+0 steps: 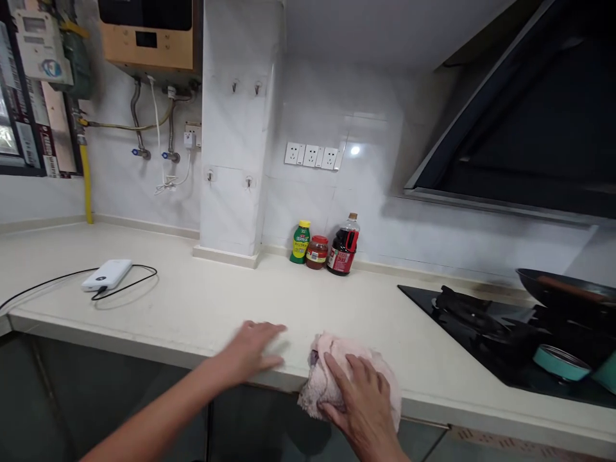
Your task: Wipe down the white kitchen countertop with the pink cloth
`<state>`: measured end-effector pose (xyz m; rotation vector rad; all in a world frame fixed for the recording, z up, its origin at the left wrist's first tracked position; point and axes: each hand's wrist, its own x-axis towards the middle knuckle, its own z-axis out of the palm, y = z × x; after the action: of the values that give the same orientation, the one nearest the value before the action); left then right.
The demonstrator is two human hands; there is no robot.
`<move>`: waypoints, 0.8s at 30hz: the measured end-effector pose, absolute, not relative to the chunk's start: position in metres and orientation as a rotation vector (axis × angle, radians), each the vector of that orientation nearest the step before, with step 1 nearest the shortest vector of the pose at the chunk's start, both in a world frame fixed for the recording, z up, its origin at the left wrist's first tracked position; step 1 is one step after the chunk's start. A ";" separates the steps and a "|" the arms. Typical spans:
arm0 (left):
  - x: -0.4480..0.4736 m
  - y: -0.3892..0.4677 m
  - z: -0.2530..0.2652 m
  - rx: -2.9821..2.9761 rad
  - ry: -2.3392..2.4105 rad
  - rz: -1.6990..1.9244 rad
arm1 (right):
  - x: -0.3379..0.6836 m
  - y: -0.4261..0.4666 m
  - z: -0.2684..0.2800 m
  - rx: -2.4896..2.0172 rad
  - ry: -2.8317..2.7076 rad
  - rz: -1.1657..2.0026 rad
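A pale pink cleaning cloth (380,359) lies bunched over the front edge of the white countertop (202,314), partly hanging down. My right hand (363,398) grips it from above, fingers spread across the folds and the thumb tucked at its lower left. To the left of the cloth, my left hand (253,350) hovers by the counter's front edge, a little blurred. Its fingers stretch toward the cloth with a gap between thumb and fingers, and nothing is in it.
Against the wall stand a green bottle with a yellow cap (301,242), a red-lidded jar (317,253) and a dark sauce bottle (343,247). A white power bank (108,274) with a black cable sits at left. On the right are a black gas stove (447,321), wok (553,289) and teal container (561,364).
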<state>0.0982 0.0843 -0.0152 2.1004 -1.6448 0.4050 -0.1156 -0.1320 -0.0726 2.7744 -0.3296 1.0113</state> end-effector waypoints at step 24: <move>0.194 0.152 -0.047 2.463 -1.413 0.635 | -0.153 -0.237 -0.101 2.733 -0.014 1.123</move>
<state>0.1939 0.1518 -0.0469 2.4626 -1.4135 0.6350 -0.1530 -0.2373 -0.1013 2.7327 -0.0136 1.1233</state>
